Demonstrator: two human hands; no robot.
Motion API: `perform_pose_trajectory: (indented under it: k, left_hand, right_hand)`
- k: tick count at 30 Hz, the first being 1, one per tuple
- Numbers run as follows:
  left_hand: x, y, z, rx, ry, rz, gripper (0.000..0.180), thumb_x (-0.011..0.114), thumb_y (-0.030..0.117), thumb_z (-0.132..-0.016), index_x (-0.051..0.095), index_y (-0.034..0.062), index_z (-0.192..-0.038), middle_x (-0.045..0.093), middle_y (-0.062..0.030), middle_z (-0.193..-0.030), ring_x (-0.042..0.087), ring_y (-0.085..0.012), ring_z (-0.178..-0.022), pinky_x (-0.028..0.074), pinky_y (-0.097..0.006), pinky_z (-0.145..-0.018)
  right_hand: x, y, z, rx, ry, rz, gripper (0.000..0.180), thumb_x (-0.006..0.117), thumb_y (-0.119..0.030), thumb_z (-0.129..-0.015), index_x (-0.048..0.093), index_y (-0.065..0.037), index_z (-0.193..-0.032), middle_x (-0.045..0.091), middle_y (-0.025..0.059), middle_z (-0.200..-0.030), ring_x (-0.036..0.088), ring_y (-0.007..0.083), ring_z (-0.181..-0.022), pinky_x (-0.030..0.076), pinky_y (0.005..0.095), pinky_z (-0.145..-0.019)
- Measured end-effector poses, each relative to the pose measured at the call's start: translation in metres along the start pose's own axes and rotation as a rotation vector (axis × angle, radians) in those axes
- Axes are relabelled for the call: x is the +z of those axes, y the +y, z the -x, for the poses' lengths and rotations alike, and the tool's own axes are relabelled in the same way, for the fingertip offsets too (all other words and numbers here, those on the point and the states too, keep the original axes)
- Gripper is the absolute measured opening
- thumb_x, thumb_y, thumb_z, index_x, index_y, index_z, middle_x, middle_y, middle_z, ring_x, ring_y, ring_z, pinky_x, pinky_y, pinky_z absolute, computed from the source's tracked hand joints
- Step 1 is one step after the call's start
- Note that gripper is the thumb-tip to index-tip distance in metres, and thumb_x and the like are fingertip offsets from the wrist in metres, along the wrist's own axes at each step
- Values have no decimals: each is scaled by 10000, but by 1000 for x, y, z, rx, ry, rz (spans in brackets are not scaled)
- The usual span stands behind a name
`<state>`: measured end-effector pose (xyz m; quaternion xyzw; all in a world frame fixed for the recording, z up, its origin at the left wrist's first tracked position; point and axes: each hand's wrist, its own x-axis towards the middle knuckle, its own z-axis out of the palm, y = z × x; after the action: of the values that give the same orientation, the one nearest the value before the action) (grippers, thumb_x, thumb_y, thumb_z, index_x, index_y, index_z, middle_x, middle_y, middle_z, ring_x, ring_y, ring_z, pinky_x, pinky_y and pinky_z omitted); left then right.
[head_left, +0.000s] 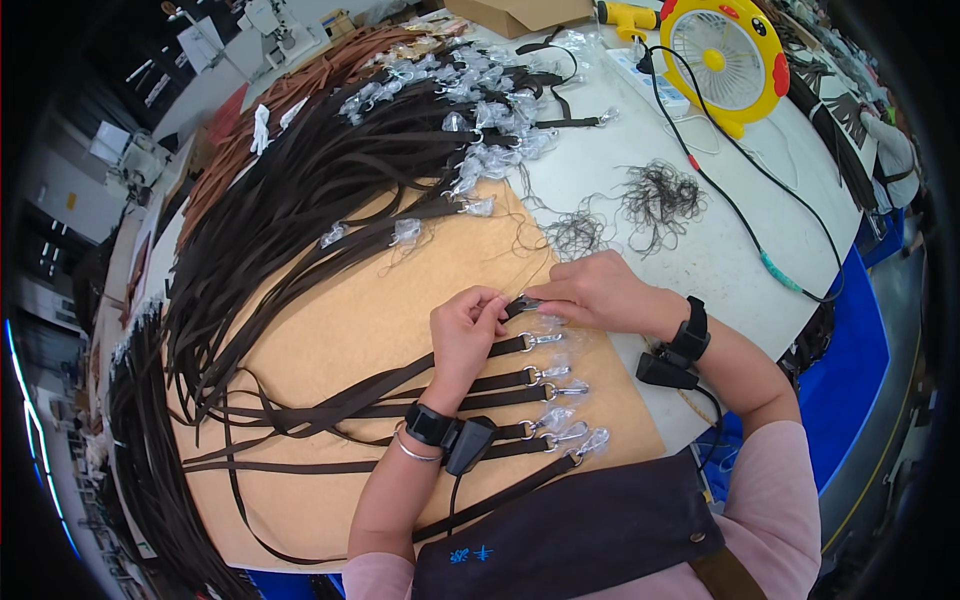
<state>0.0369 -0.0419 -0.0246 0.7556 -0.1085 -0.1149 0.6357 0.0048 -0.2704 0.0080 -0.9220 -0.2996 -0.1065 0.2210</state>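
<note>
Near the middle of the table my left hand (pixel 462 335) pinches the end of a dark brown strap (pixel 516 308). My right hand (pixel 605 290) is closed right beside it, its fingertips at a small shiny metal piece (pixel 532 304). Whether that piece is the strap's hook or a small tool, I cannot tell. Loose thread rises from this spot. Below my hands, several similar straps (pixel 505 382) lie side by side, their metal snap hooks (pixel 570 389) pointing right and partly wrapped in clear plastic.
A tan sheet (pixel 330 510) covers part of the white table (pixel 600 150). A large heap of dark straps (pixel 300 180) fills the left and back. Thread tangles (pixel 660 205) lie beyond my right hand. A yellow fan (pixel 715 60), its cable and a power strip (pixel 645 80) stand back right.
</note>
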Motion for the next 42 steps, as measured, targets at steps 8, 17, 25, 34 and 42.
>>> perform_pose_trajectory:
  k: [8,17,25,34,42]
  left_hand:
    - [1,-4,-1,54,-18,-36,107,639,76,-958,678,-13,-913,671,-28,-697,587,-57,-556,475,-209,-519]
    - [1,-2,-2,86,-20,-156,104,634,82,-955,667,7,-890,661,-25,-668,584,-67,-539,463,-227,-514]
    - [-6,-10,-3,79,-26,-80,107,612,67,-973,594,-7,-898,657,-52,-715,596,-80,-594,476,-238,-557]
    - [-6,-10,-3,96,-29,-117,114,603,60,-975,584,-2,-881,669,-58,-717,600,-89,-600,483,-248,-569]
    - [-4,-10,-4,103,-60,-85,114,599,49,-973,580,-8,-876,671,-63,-731,612,-92,-625,500,-249,-599]
  right_hand:
    - [1,-5,-6,-51,-10,58,265,693,-323,-878,758,-202,-1105,574,1,-700,635,194,-623,467,350,-516]
    - [-2,-14,-12,51,-90,38,242,697,-333,-869,765,-179,-1044,642,29,-743,664,251,-681,481,385,-561]
    - [4,-10,-6,143,-2,-110,234,710,-291,-866,766,-143,-1038,699,63,-809,683,270,-741,506,374,-616]
    - [2,-17,-11,126,-90,-66,242,695,-320,-877,762,-173,-1058,696,69,-811,693,270,-764,525,388,-638]
    - [5,-13,-13,169,-80,-160,219,711,-308,-863,778,-169,-1019,709,86,-798,693,295,-779,528,408,-652]
